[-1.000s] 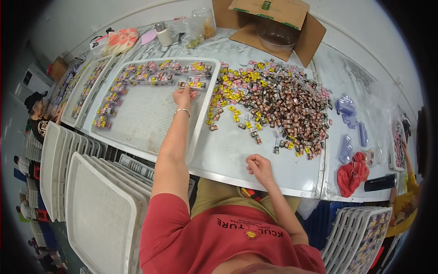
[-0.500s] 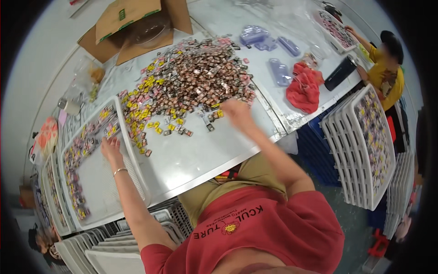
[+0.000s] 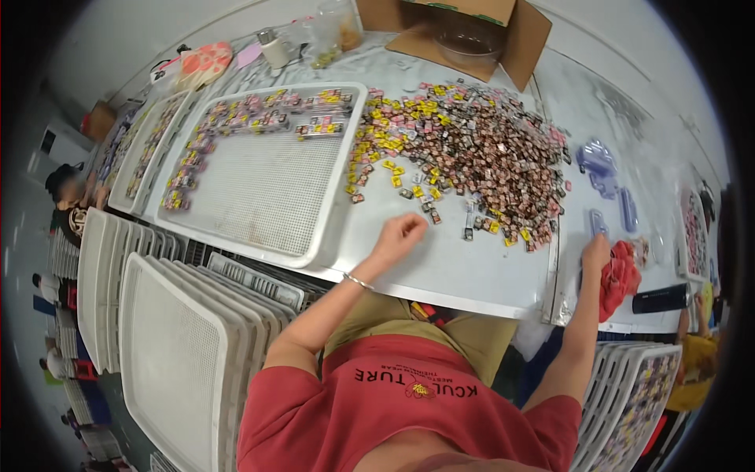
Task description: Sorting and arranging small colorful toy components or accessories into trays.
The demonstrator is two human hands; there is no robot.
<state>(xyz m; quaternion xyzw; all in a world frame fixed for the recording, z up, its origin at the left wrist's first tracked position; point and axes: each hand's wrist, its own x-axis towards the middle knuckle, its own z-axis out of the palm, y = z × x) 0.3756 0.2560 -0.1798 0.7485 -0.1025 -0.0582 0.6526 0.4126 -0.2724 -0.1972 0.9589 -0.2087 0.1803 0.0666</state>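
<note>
My left hand [image 3: 401, 234] rests on the pale table [image 3: 464, 271] with its fingers curled in, just below a big heap of small brown, yellow and pink packets [image 3: 487, 149]. Nothing shows in that hand. To its left lies a white perforated tray [image 3: 267, 197] with rows of packets along its far and left edges. My right hand [image 3: 595, 253] reaches out to the table's right end and touches a red cloth [image 3: 623, 275]. Whether its fingers grip the cloth is unclear.
An open cardboard box [image 3: 472, 27] and jars stand at the back. Clear bluish plastic pieces [image 3: 599, 164] lie right of the heap, with a black object [image 3: 661, 299] by the cloth. Stacked white trays [image 3: 173, 346] stand at my left. Other people are at far left [image 3: 67, 200] and far right [image 3: 696, 366].
My left hand has left the tray and come back to the table below the heap. My right hand has moved from the table's front edge out to the red cloth. The view has swung about.
</note>
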